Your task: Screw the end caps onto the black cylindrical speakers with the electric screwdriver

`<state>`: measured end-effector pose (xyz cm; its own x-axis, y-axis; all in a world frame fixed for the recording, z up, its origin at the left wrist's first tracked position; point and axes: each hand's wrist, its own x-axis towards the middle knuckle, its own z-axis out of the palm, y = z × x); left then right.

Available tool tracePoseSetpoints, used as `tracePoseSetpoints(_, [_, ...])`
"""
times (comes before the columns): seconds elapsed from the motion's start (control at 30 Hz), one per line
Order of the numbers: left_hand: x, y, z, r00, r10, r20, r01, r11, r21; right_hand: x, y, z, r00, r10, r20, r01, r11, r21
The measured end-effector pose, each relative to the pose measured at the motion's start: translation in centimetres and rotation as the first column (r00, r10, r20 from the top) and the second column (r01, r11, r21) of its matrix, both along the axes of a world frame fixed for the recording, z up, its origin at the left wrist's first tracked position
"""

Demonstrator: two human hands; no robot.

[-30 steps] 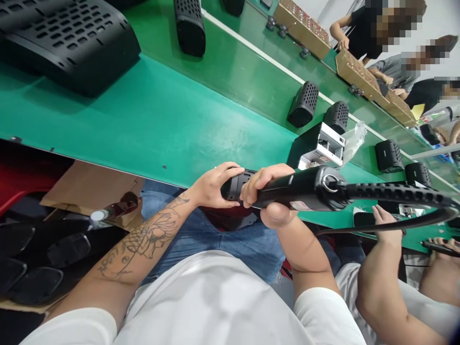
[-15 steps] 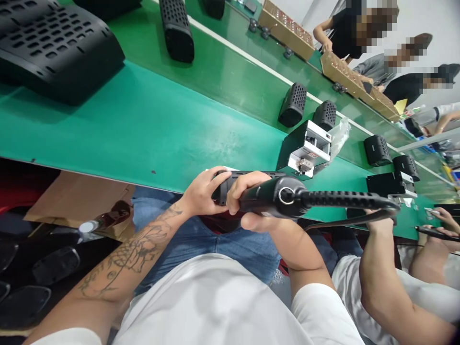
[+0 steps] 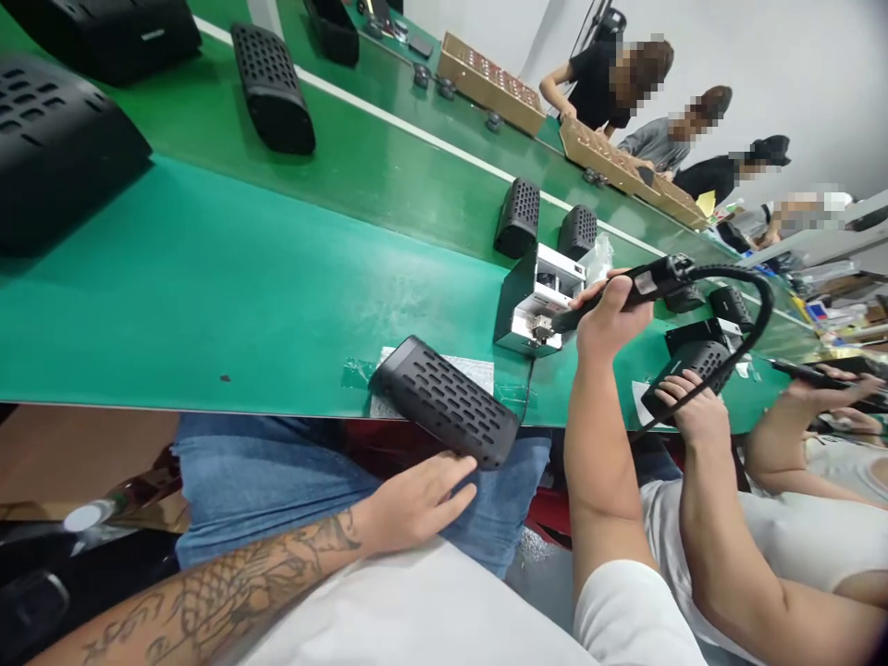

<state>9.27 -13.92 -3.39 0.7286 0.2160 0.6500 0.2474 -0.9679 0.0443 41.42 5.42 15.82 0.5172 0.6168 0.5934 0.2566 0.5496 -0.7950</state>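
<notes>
A long black perforated speaker case point(image 3: 448, 400) lies on a white sheet at the near edge of the green table point(image 3: 242, 287), overhanging my lap. My left hand point(image 3: 416, 504) rests just below it with its fingers stretched out, the fingertips at the case's lower edge. My right hand point(image 3: 610, 319) is raised and wrapped round a black electric screwdriver point(image 3: 645, 282) with a thick cable. The screwdriver's tip sits at the small black and white box point(image 3: 537, 296) on the table.
A person on my right holds a black speaker point(image 3: 684, 375) in one hand point(image 3: 694, 412). Further speakers point(image 3: 270, 88) point(image 3: 517, 217) lie on the belt, and a large black perforated shell point(image 3: 55, 148) sits at the left. Cardboard trays point(image 3: 489, 83) and other people are farther along.
My left hand has let go of the speaker case, which now lies on the table edge. My right hand has carried the screwdriver up and right to the small box.
</notes>
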Motion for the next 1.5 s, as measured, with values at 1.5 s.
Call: tracePoseSetpoints(1.5, [3.4, 13.1, 14.6, 0.761, 0.24, -0.602, -0.46, 0.855, -0.241, -7.2, -10.6, -0.6, 0.833, 0.532, -0.151, -0.549, 0.829, -0.109])
